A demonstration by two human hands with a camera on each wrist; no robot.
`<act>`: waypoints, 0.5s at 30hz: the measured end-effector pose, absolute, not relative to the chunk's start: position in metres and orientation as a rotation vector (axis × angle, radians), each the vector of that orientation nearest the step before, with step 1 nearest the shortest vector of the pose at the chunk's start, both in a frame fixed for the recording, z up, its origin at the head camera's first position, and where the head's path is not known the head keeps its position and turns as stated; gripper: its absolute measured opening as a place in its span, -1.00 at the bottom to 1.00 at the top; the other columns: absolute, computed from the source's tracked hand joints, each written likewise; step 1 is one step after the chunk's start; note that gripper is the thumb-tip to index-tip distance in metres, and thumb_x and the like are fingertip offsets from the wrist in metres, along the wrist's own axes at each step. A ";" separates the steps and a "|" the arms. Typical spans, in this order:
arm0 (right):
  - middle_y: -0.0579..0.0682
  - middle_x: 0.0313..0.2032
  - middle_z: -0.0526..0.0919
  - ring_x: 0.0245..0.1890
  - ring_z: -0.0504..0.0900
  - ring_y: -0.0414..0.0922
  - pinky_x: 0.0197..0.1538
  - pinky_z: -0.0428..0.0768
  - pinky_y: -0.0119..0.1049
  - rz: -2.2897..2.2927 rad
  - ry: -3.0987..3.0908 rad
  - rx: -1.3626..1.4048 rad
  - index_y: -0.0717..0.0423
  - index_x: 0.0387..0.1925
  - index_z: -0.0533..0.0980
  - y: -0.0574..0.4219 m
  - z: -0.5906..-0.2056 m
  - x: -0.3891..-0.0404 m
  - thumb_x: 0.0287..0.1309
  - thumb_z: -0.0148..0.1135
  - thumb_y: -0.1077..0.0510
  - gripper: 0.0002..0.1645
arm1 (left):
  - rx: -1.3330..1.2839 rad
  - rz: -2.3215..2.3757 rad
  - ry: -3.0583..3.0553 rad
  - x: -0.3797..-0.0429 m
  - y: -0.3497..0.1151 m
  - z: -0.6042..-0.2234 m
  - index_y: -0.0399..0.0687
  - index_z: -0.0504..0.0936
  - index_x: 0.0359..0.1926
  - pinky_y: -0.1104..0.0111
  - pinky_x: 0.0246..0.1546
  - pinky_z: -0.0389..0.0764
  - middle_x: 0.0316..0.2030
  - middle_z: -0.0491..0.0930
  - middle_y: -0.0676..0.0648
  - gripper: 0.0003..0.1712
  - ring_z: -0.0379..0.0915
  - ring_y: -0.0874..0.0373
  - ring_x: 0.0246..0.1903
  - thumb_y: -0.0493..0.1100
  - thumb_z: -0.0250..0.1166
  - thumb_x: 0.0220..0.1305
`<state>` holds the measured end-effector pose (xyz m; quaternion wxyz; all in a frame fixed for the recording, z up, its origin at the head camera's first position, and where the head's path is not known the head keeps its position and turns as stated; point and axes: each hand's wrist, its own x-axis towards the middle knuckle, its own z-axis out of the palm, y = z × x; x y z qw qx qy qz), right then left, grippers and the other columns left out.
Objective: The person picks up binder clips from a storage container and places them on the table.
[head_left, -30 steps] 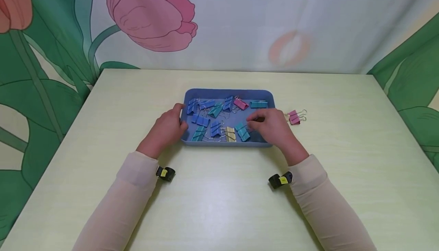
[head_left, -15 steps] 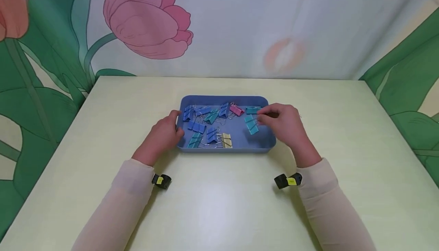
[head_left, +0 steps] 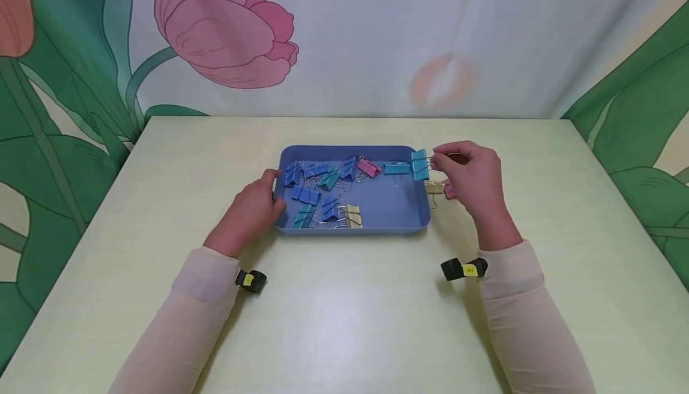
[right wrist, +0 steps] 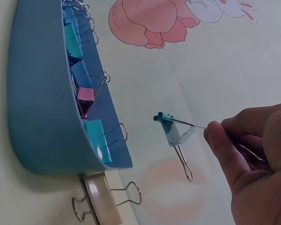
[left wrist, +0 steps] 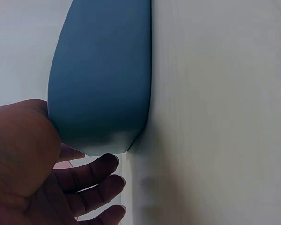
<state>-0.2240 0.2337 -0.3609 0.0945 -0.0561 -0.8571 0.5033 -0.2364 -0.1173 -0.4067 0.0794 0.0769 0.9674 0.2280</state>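
Right hand [head_left: 473, 173] — fingers pinching a turquoise binder clip [head_left: 419, 165] near the right end of a blue tray [head_left: 387, 208]; left hand [head_left: 247, 211] — fingers gripping the tray's left end.

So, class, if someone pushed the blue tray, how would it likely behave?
The blue tray would probably slide, not tip, being wide and low. Its walls look fairly stiff, unbent where the left hand holds it. The scattered clips inside might shift.

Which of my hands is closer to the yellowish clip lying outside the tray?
Your right hand: it hovers above and slightly right of that yellowish clip, pinching a teal clip. Your left hand is at the opposite, left end of the tray.
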 end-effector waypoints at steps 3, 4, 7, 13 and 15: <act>0.02 -0.26 0.68 -0.54 0.65 -0.21 -0.54 0.57 -0.31 1.457 -2.515 -0.192 -0.02 -0.14 0.59 0.237 -0.363 -0.226 0.04 0.20 -0.12 -0.62 | 0.236 0.687 2.900 -0.237 -0.117 -0.408 -0.18 0.08 0.30 0.31 -0.49 0.31 -0.46 0.42 -0.13 -0.38 0.31 0.04 -0.48 -0.17 -0.06 0.22; 0.02 -0.25 0.68 -0.49 0.66 -0.22 -0.52 0.57 -0.32 1.443 -2.510 -0.194 -0.01 -0.14 0.59 0.238 -0.364 -0.227 0.05 0.20 -0.11 -0.62 | 0.238 0.685 2.906 -0.238 -0.117 -0.409 -0.17 0.08 0.30 0.31 -0.50 0.31 -0.48 0.41 -0.12 -0.38 0.30 0.04 -0.49 -0.17 -0.06 0.21; 0.03 -0.24 0.68 -0.38 0.67 -0.25 -0.40 0.57 -0.41 1.402 -2.511 -0.197 0.03 -0.15 0.59 0.243 -0.364 -0.228 0.07 0.19 -0.07 -0.64 | 0.245 0.682 2.925 -0.239 -0.118 -0.412 -0.17 0.09 0.29 0.31 -0.53 0.29 -0.53 0.37 -0.09 -0.38 0.29 0.06 -0.54 -0.17 -0.05 0.20; 0.03 -0.29 0.67 -0.38 0.65 -0.27 -0.29 0.53 -0.39 1.324 -2.584 -0.228 0.05 -0.23 0.61 0.256 -0.361 -0.227 0.06 0.19 -0.05 -0.68 | 0.251 0.678 2.919 -0.240 -0.119 -0.415 -0.17 0.08 0.30 0.32 -0.55 0.28 -0.55 0.36 -0.09 -0.38 0.28 0.08 -0.56 -0.17 -0.06 0.21; 0.01 -0.33 0.68 -0.39 0.63 -0.28 -0.32 0.51 -0.34 1.304 -2.623 -0.229 0.06 -0.27 0.62 0.261 -0.359 -0.226 0.03 0.19 -0.03 -0.70 | 0.247 0.677 2.913 -0.240 -0.119 -0.414 -0.17 0.08 0.30 0.32 -0.55 0.28 -0.55 0.36 -0.09 -0.38 0.29 0.08 -0.55 -0.17 -0.06 0.21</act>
